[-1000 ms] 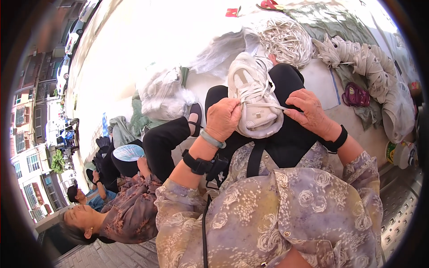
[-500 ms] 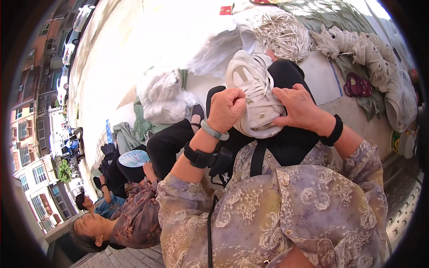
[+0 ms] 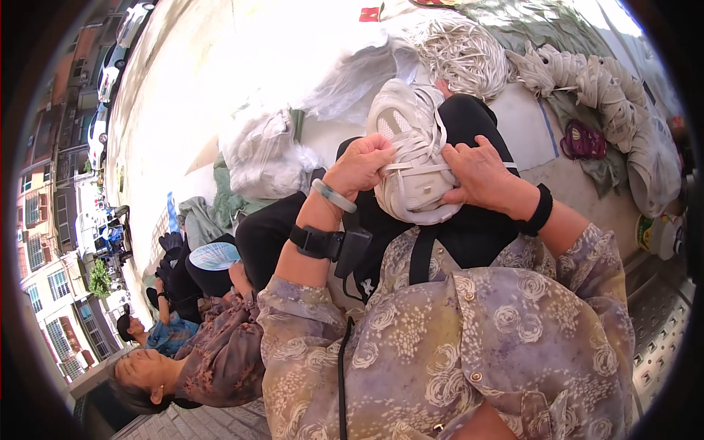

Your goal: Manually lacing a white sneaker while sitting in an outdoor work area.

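A white lace-up sneaker [image 3: 422, 196] rests on my black-trousered lap, its toe toward me. My left hand [image 3: 361, 167] pinches a flat white shoelace [image 3: 412, 168] at the shoe's left side, drawn across the lower lacing. My right hand [image 3: 480, 176] grips the right side of the shoe, thumb near the toe and fingers by the eyelets. Beyond that hand a short pale strip of lace shows against my trousers; whether its fingers also hold lace is hidden. More lace lies loosely over the tongue.
A heap of white laces [image 3: 462, 59] lies ahead, beside clear plastic bags [image 3: 268, 154]. Bundled pale shoes [image 3: 612, 95] line the right, near a maroon item [image 3: 584, 139] and a jar [image 3: 655, 236]. At left sits a person with a round fan [image 3: 214, 257].
My left hand has turned from a fist above the shoe to a pinch lower at its left side, with lace now visible across the front. My right hand shifted slightly left.
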